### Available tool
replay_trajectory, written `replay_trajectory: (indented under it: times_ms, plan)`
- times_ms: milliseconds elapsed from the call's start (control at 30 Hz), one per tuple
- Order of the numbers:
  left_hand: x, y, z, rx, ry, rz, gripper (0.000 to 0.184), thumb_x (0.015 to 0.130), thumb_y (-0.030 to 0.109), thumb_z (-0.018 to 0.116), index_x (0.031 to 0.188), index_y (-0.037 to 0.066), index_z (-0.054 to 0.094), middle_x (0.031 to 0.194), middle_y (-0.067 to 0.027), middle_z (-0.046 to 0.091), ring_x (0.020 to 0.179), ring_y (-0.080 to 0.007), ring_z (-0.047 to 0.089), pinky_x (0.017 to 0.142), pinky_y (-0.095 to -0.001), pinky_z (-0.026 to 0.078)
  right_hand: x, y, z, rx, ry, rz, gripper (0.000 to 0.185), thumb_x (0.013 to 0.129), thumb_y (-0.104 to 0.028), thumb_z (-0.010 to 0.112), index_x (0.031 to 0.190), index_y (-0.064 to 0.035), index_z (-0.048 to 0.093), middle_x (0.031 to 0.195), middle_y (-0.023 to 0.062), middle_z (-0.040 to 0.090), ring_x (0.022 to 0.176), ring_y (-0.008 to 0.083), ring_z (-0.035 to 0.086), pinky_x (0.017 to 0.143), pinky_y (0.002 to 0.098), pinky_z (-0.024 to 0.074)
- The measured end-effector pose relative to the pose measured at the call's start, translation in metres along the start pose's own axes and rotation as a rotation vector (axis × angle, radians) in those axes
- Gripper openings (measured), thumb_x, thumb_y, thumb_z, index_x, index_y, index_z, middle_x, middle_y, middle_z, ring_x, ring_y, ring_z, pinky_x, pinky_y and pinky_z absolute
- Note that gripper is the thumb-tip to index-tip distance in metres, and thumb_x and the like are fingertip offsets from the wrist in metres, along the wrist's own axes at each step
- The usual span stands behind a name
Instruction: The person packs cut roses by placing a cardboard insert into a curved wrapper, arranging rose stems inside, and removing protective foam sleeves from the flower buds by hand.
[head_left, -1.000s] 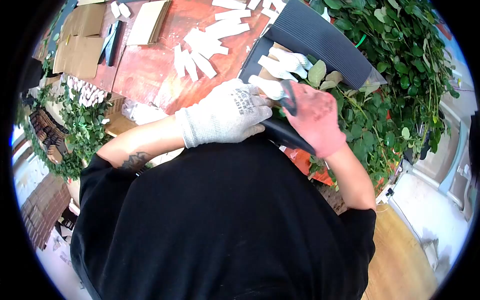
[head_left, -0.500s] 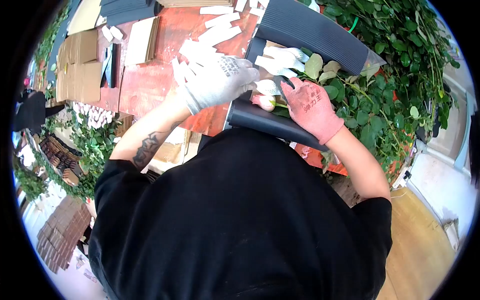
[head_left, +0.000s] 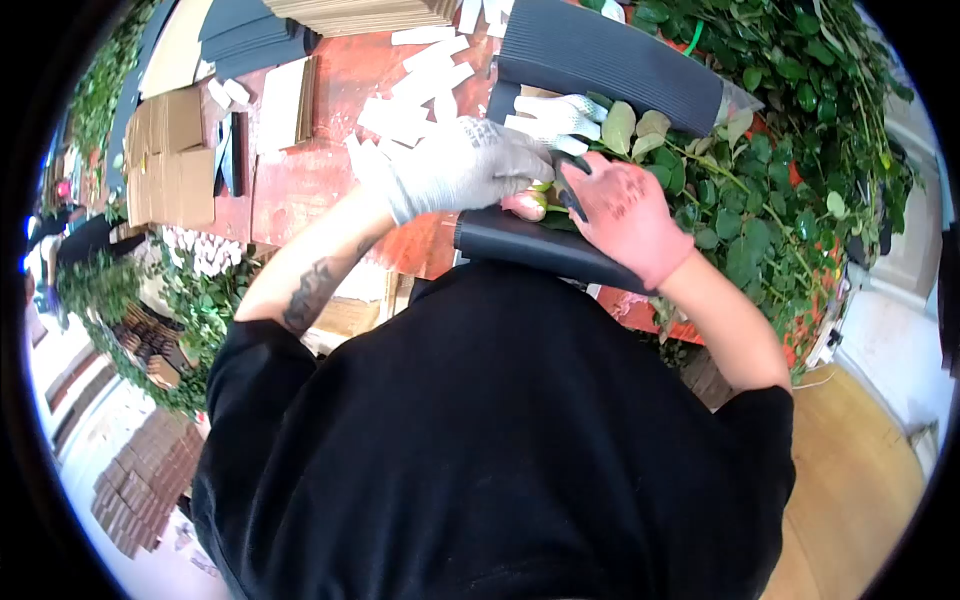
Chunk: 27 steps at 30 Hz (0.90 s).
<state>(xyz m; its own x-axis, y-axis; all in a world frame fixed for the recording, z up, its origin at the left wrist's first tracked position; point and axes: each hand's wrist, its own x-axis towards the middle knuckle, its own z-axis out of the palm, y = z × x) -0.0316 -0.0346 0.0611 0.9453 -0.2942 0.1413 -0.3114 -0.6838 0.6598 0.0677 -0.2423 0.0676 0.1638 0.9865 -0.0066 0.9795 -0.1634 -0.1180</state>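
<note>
My left hand (head_left: 475, 165), in a white knit glove, reaches in from the left with its fingers pressed together over the flower heads. What they pinch is hidden. My right hand (head_left: 625, 210), in a pink glove with dark fingertips, curls in from the right, nearly touching the left fingertips; its grip is hidden too. Just below the left fingers lies a pink rose (head_left: 525, 206), bare of any sleeve. Above the hands are rose heads in white mesh sleeves (head_left: 560, 118), with leafy stems running right. A dark corrugated sheet (head_left: 610, 65) folds over behind them, its near edge (head_left: 540, 245) by my body.
White paper strips (head_left: 430, 75) are scattered on the red table (head_left: 345, 75). Cardboard pieces (head_left: 170, 160) and a stack of card (head_left: 288, 100) stand at left. Rose foliage (head_left: 750, 180) crowds the right side. More pale roses (head_left: 200, 250) stand in greenery at lower left.
My left hand has moved slightly right and now covers the mesh-sleeved head that showed under its fingers. My right hand stays close to the same place. The view has shifted a little.
</note>
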Motion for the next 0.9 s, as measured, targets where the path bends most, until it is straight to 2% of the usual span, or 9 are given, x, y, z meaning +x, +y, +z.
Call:
replay_trajectory:
  times_ms: [100, 167, 200, 300, 433, 500, 667, 767, 900]
  plan:
    - [0.005, -0.02, 0.003, -0.107, -0.086, -0.017, 0.027, 0.08, 0.011, 0.064, 0.107, 0.01, 0.068, 0.108, -0.009, 0.066, 0.097, -0.0244, 0.064, 0.085, -0.0324, 0.05, 0.002, -0.004, -0.032, 0.108, -0.197, 0.052, 0.028, 0.079, -0.028, 0.06, 0.096, -0.0062, 0.059, 0.088, 0.0088, 0.058, 0.077, 0.0245, 0.062, 0.068, 0.0387, 0.0484]
    - [0.007, -0.022, 0.002, -0.135, -0.164, -0.057, 0.027, 0.079, 0.013, 0.066, 0.106, 0.01, 0.068, 0.108, -0.0084, 0.066, 0.096, -0.0247, 0.064, 0.085, -0.0325, 0.05, 0.002, -0.005, -0.02, 0.111, -0.168, 0.045, 0.029, 0.078, -0.033, 0.064, 0.092, -0.0081, 0.06, 0.086, 0.0096, 0.059, 0.079, 0.0252, 0.062, 0.069, 0.0396, 0.0485]
    - [0.006, -0.019, 0.002, -0.197, -0.077, -0.088, 0.018, 0.078, 0.015, 0.064, 0.094, 0.01, 0.07, 0.093, -0.0086, 0.068, 0.088, -0.0272, 0.064, 0.078, -0.0348, 0.05, 0.011, -0.003, -0.016, 0.106, -0.26, -0.004, 0.029, 0.077, -0.034, 0.064, 0.091, -0.0086, 0.06, 0.084, 0.0101, 0.06, 0.08, 0.0257, 0.063, 0.07, 0.0395, 0.0487]
    - [0.005, -0.004, 0.002, -0.133, -0.069, -0.157, 0.02, 0.078, 0.016, 0.064, 0.096, 0.009, 0.07, 0.09, -0.0085, 0.067, 0.088, -0.0277, 0.064, 0.078, -0.0356, 0.05, 0.019, -0.003, -0.009, 0.092, -0.357, -0.005, 0.029, 0.076, -0.035, 0.065, 0.088, -0.0094, 0.059, 0.083, 0.0104, 0.063, 0.084, 0.0265, 0.063, 0.072, 0.0391, 0.0494]
    - [-0.014, 0.022, 0.009, 0.05, -0.004, -0.136, 0.034, 0.085, 0.033, 0.059, 0.11, 0.01, 0.065, 0.112, -0.014, 0.059, 0.093, -0.0282, 0.062, 0.08, -0.0386, 0.05, 0.017, 0.001, -0.027, 0.221, -0.179, 0.122, 0.023, 0.075, -0.029, 0.066, 0.086, -0.0099, 0.059, 0.088, 0.0103, 0.061, 0.076, 0.0258, 0.064, 0.067, 0.0369, 0.0508]
    - [-0.016, 0.028, 0.001, 0.109, -0.093, -0.222, 0.038, 0.087, 0.038, 0.057, 0.113, 0.012, 0.063, 0.109, -0.0177, 0.056, 0.093, -0.0291, 0.062, 0.079, -0.04, 0.05, 0.012, 0.009, -0.012, 0.076, 0.144, 0.208, 0.022, 0.075, -0.027, 0.066, 0.087, -0.0102, 0.058, 0.088, 0.0098, 0.061, 0.073, 0.0253, 0.064, 0.063, 0.0366, 0.0512]
    - [-0.016, 0.034, 0.0, 0.092, -0.11, -0.252, 0.044, 0.086, 0.035, 0.06, 0.121, 0.008, 0.057, 0.097, -0.0161, 0.051, 0.085, -0.0319, 0.059, 0.078, -0.0397, 0.048, 0.019, 0.005, -0.003, -0.026, -0.11, 0.275, 0.037, 0.075, -0.026, 0.067, 0.106, -0.0081, 0.059, 0.098, 0.0096, 0.063, 0.076, 0.0264, 0.064, 0.065, 0.0368, 0.051]
    - [-0.01, 0.043, -0.011, 0.08, -0.233, -0.368, 0.046, 0.086, 0.036, 0.059, 0.122, 0.008, 0.057, 0.098, -0.0163, 0.055, 0.088, -0.0317, 0.06, 0.08, -0.0394, 0.048, 0.012, 0.014, 0.012, -0.065, 0.059, 0.142, 0.035, 0.075, -0.023, 0.064, 0.107, -0.0106, 0.059, 0.09, 0.0096, 0.061, 0.073, 0.0236, 0.064, 0.061, 0.0369, 0.0502]
    - [-0.013, 0.036, -0.004, 0.091, -0.208, -0.334, 0.046, 0.086, 0.036, 0.059, 0.123, 0.009, 0.057, 0.099, -0.017, 0.058, 0.092, -0.0313, 0.061, 0.081, -0.0389, 0.049, 0.008, 0.021, 0.005, -0.067, 0.049, 0.048, 0.038, 0.075, -0.022, 0.062, 0.111, -0.011, 0.059, 0.093, 0.0106, 0.061, 0.076, 0.023, 0.064, 0.062, 0.0355, 0.0501]
